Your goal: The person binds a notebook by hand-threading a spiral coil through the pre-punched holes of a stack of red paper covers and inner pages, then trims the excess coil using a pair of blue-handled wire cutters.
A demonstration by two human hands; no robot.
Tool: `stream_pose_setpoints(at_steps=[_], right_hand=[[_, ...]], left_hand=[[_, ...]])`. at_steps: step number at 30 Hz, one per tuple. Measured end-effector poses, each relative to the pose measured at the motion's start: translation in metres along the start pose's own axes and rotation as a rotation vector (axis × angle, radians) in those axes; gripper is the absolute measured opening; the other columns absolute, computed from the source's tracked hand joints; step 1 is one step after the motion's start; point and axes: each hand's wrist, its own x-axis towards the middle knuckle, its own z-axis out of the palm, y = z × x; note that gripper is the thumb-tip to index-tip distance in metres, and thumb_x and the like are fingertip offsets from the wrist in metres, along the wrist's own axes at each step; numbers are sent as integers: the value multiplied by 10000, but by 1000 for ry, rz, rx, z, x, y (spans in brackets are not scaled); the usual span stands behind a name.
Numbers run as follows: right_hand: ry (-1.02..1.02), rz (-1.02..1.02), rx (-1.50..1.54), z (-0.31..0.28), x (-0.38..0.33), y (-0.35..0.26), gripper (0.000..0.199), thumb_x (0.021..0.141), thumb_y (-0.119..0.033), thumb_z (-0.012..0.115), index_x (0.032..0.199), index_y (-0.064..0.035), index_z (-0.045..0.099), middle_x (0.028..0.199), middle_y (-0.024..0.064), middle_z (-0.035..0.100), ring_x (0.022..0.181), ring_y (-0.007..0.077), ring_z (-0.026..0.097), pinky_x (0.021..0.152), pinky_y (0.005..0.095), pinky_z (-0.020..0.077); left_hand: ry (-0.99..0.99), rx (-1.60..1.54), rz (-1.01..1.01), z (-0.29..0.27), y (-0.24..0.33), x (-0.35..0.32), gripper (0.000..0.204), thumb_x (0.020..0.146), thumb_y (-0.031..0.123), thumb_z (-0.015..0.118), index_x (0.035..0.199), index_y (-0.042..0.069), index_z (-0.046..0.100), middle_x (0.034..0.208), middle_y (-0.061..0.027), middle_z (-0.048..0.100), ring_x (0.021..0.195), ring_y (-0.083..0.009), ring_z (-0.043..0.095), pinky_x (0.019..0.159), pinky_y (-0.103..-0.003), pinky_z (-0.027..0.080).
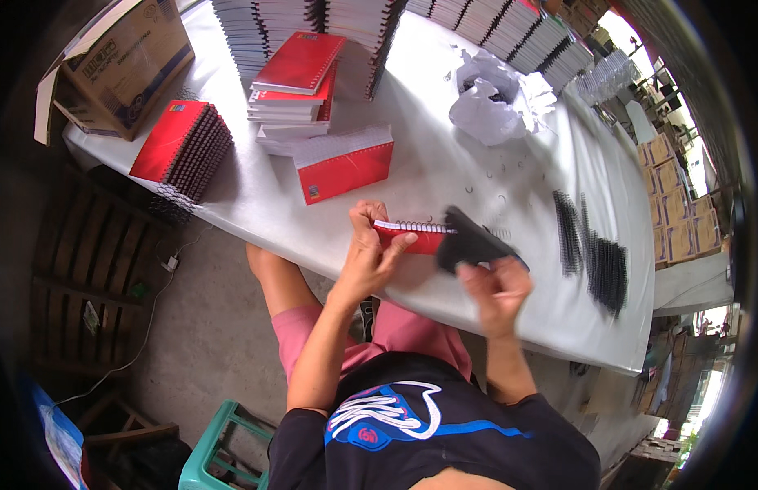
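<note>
My left hand (367,255) is closed on a red-covered notebook (423,242), gripping its left end near the table's front edge. Wire loops line the notebook's upper edge, with white pages showing beneath them. At its right end is a black, flat, bent piece (475,243), blurred by motion, so its exact kind is unclear. My right hand (498,292) grips this black piece from below, fingers partly smeared. Just beyond my left hand stands a loose block of punched pages with a red cover (346,174). A few loose wire rings (469,190) lie past the notebook.
Bound red notebooks (181,145) are stacked at the left edge beside an open cardboard box (127,69). Red-covered books (301,64) and tall spiral-bound stacks (469,18) stand at the back. Crumpled white plastic (497,98) and black wire coils (606,273) lie to the right.
</note>
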Motion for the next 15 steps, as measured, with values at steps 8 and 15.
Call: stream_pose_setpoints(at_steps=[8, 15], right_hand=[[-507, 371, 492, -25, 79, 32, 230, 807, 85, 570, 1025, 44, 629, 989, 109, 654, 925, 159, 623, 833, 281, 499], [-696, 341, 210, -4, 72, 44, 215, 816, 73, 578, 1013, 30, 655, 969, 107, 666, 925, 161, 625, 852, 282, 497]], left_hand=[[-293, -490, -229, -21, 4, 4, 276, 899, 50, 581, 1049, 37, 350, 991, -58, 433, 933, -137, 444, 844, -254, 382], [-170, -502, -210, -21, 15, -3, 197, 925, 23, 521, 1076, 23, 394, 988, -49, 475, 929, -118, 489, 844, -245, 403]])
